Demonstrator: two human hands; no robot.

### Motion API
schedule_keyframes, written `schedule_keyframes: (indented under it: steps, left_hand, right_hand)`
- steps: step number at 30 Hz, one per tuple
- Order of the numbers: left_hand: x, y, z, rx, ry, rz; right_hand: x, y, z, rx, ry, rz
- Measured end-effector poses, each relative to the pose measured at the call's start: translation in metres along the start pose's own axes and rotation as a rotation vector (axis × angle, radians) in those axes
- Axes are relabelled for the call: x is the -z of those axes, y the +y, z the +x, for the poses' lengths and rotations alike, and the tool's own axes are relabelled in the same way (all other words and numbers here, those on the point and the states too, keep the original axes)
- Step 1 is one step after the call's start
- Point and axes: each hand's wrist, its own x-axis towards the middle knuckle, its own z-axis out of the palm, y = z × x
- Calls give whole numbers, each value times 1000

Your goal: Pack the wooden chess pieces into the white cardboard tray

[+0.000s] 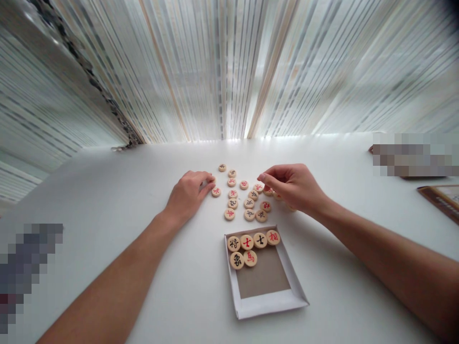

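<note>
Several round wooden xiangqi pieces (248,203), marked in red or black, lie loosely spread on the white table. My left hand (190,191) is at the left of them, its thumb and fingers closed around the edge of a xiangqi piece (214,179) that is mostly hidden. Just below those fingertips lies a red-marked piece (215,191). Over the right side of the spread, my right hand (292,184) is closed in a pinch; whatever is between its fingertips cannot be made out. It partly covers some pieces. Nearer me, a shallow white box (265,302) holds several pieces in two rows at its far end.
Behind the white table (172,291) hangs a striped string curtain (201,71). A brown, partly pixelated item (412,157) and a dark flat item with a gold edge (442,198) lie at the far right. Something dark and pixelated (28,263) is at the left.
</note>
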Motion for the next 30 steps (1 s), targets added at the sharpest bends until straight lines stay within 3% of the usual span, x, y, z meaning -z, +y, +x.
schedule_keyframes:
  steps: [7,13,17,21,25,30]
  left_hand:
    - [1,3,-2,46,89,-36]
    - [3,17,-11,19,241,-274]
    - [1,34,-20,29,218,-534]
    - [0,57,-29,34,142,-738]
    - [-1,76,-38,24,56,-831]
    - [-2,81,-42,-3,-9,-914]
  right_hand:
    - [1,2,0,26,-2,-39]
    - [1,-1,1,36,84,10]
    - [-1,-3,1,4,79,100]
    - [-5,-10,-3,-56,-42,209]
    - [-8,-23,-14,-123,-214,322]
    - [-12,-34,-21,-167,-294,439]
